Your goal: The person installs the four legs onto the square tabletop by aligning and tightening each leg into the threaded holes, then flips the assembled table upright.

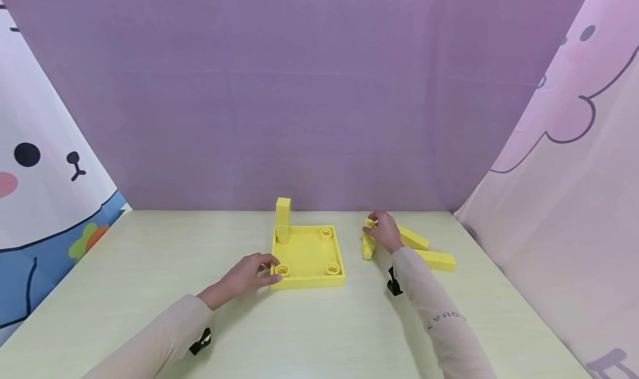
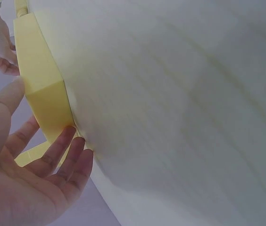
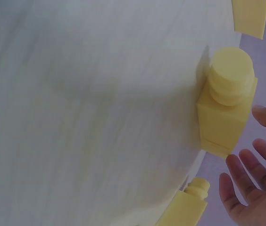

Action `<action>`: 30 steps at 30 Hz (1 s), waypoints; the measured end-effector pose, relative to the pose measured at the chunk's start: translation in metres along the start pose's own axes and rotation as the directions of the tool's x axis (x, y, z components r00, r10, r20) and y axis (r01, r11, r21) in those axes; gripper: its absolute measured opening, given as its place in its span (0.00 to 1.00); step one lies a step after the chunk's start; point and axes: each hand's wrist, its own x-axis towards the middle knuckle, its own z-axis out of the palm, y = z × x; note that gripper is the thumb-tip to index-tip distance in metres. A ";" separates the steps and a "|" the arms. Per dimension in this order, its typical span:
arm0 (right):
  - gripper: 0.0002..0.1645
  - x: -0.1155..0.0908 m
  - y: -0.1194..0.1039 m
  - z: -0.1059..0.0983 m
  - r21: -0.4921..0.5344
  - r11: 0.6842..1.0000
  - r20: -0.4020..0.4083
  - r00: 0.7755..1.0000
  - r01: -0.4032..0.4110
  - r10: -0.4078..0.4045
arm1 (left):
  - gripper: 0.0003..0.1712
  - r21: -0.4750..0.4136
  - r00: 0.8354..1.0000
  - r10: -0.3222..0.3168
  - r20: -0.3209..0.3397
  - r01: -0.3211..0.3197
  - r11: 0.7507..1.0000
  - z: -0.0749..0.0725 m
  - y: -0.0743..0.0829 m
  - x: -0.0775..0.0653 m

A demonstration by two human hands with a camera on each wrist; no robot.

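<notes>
A square yellow tray-like base (image 1: 307, 251) with raised edges lies on the table, with round sockets at three corners. At its far left corner stands a square yellow post (image 1: 283, 215). My left hand (image 1: 243, 277) holds the near left corner of the base, thumb at the front and fingers along the left side. To the right of the base, my right hand (image 1: 387, 233) hovers with spread, relaxed fingers over a yellow leg (image 1: 368, 250) lying with its round knobbed end toward me. In the right wrist view, the fingertips are right beside that leg (image 3: 225, 122).
Two more yellow legs, one farther back (image 1: 413, 238) and one nearer (image 1: 440, 260), lie right of my right hand, partly hidden by it and the sleeve. A purple cloth (image 1: 319, 101) rises behind the table (image 1: 309, 334), and printed cloths hang at both sides.
</notes>
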 end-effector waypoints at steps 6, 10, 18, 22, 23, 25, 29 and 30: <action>0.23 0.001 0.004 0.002 -0.016 1.000 -0.006 1.000 -0.023 0.023 | 0.18 0.006 1.000 0.011 -0.001 -0.011 1.000 0.001 -0.001 0.001; 0.24 0.001 0.005 0.004 -0.016 0.999 0.006 0.999 -0.042 0.043 | 0.18 0.001 1.000 0.006 0.002 -0.006 1.000 0.001 -0.001 0.002; 0.26 0.003 0.005 0.005 -0.024 0.998 0.015 0.998 -0.054 0.054 | 0.19 -0.009 1.000 0.011 0.010 -0.011 1.000 0.000 0.000 0.001; 0.27 0.006 0.006 0.008 -0.057 0.997 0.022 0.998 -0.053 0.054 | 0.19 -0.021 1.000 0.020 0.011 -0.020 1.000 0.000 0.000 0.000; 0.28 0.007 0.006 0.008 -0.059 0.997 0.024 0.998 -0.053 0.054 | 0.19 -0.020 1.000 0.022 0.011 -0.021 1.000 0.000 0.000 -0.001; 0.28 0.007 0.006 0.009 -0.059 0.997 0.031 0.998 -0.057 0.059 | 0.18 -0.017 1.000 0.022 0.010 -0.022 1.000 0.000 0.000 -0.001; 0.29 0.008 0.005 0.011 -0.038 0.997 0.043 0.996 -0.072 0.074 | 0.18 -0.012 1.000 0.021 0.006 -0.021 1.000 0.000 -0.001 -0.001; 0.29 0.009 0.004 0.011 -0.033 0.996 0.046 0.996 -0.077 0.078 | 0.19 -0.012 1.000 0.019 0.006 -0.019 1.000 0.000 -0.001 -0.001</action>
